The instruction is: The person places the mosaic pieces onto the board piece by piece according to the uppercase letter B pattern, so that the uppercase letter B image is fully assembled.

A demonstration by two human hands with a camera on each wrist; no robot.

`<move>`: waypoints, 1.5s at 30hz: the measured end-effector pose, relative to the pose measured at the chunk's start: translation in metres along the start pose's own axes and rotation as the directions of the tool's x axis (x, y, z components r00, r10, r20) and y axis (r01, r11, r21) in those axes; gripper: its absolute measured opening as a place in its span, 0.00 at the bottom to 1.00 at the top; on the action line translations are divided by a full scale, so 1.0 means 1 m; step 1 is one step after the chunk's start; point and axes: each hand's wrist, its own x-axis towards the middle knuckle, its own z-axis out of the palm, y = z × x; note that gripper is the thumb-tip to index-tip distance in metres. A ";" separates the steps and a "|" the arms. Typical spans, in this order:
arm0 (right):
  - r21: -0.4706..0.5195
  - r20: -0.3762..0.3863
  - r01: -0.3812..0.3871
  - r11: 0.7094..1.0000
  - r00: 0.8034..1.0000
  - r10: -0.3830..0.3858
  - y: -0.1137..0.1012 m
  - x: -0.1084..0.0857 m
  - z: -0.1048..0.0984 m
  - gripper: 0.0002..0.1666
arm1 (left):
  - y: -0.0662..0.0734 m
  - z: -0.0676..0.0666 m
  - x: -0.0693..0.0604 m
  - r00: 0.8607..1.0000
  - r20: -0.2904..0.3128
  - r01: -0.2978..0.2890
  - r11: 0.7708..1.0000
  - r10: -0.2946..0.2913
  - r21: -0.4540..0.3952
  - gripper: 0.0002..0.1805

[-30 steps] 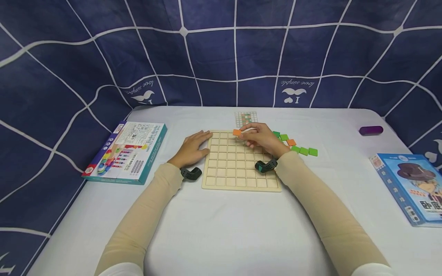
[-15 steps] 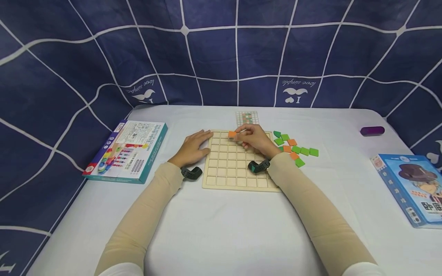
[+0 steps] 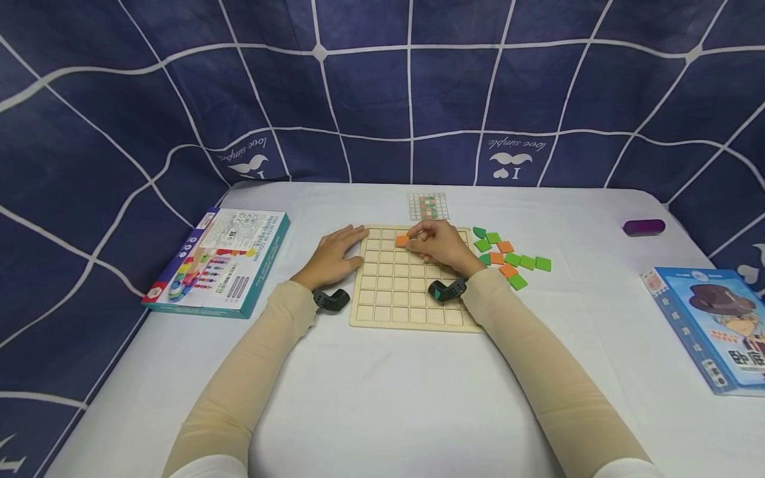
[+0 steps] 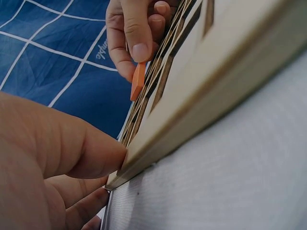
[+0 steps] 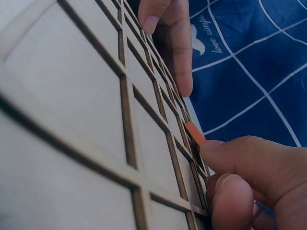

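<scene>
A pale wooden grid board (image 3: 418, 327) lies flat on the white table. My right hand (image 3: 441, 243) is over its far rows, pinching a square orange tile (image 3: 403, 241) between thumb and fingers. Seen from the left wrist, that orange tile (image 4: 138, 81) is tilted at the grid, its far edge low by the dividers. The right wrist view shows the tile (image 5: 195, 133) with one edge at a cell; full contact I cannot tell. My left hand (image 3: 335, 255) rests at the board's far left corner, fingers extended, thumb touching the side edge.
Several loose green tiles (image 3: 526, 262) and orange tiles (image 3: 497, 257) lie right of the board. A printed pattern card (image 3: 427, 206) is behind it. A toy box (image 3: 221, 262) lies at left; a blue box (image 3: 711, 325) and a purple case (image 3: 643, 228) at right.
My right hand has carried the orange tile left, then nearer and lower onto the grid's far rows. More loose tiles at right have come into view. The left hand has stayed put.
</scene>
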 end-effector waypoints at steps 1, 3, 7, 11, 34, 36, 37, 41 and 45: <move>-0.015 0.002 0.000 1.000 1.000 0.000 -0.001 -0.001 0.000 0.15 | 0.001 0.000 0.000 1.000 -0.002 -0.002 1.000 0.002 0.000 0.39; -0.040 0.006 0.005 0.999 1.000 -0.005 -0.001 -0.002 0.000 0.15 | 0.002 0.000 0.000 1.000 -0.005 -0.005 1.000 0.005 -0.002 0.39; -0.091 0.019 0.020 0.996 1.000 -0.019 -0.001 -0.003 -0.001 0.14 | 0.003 -0.001 -0.001 1.000 -0.007 -0.008 1.000 0.008 -0.006 0.39; -0.114 0.029 0.032 0.993 0.999 -0.029 0.001 -0.002 -0.001 0.14 | 0.000 0.000 0.000 1.000 -0.004 -0.005 1.000 0.005 -0.004 0.39; 0.159 0.015 -0.001 0.987 1.000 -0.002 -0.004 -0.006 -0.009 0.19 | -0.002 0.002 0.001 1.000 -0.003 -0.004 1.000 0.004 -0.006 0.39; 0.227 0.012 -0.019 0.974 1.000 0.016 -0.007 -0.006 -0.014 0.20 | -0.002 0.002 0.001 1.000 -0.003 -0.005 1.000 0.005 -0.002 0.39; 0.249 0.012 -0.026 0.968 1.000 0.024 -0.008 -0.007 -0.017 0.21 | -0.002 0.002 0.001 1.000 -0.002 -0.005 1.000 0.005 0.000 0.39; 0.295 0.020 -0.044 0.955 0.999 0.040 -0.014 -0.010 -0.034 0.25 | -0.001 0.001 0.001 1.000 0.001 0.003 1.000 -0.003 -0.001 0.39; 0.294 0.011 -0.055 0.954 0.998 0.054 -0.016 -0.015 -0.054 0.27 | 0.000 0.000 0.000 1.000 0.002 0.014 1.000 -0.014 -0.006 0.39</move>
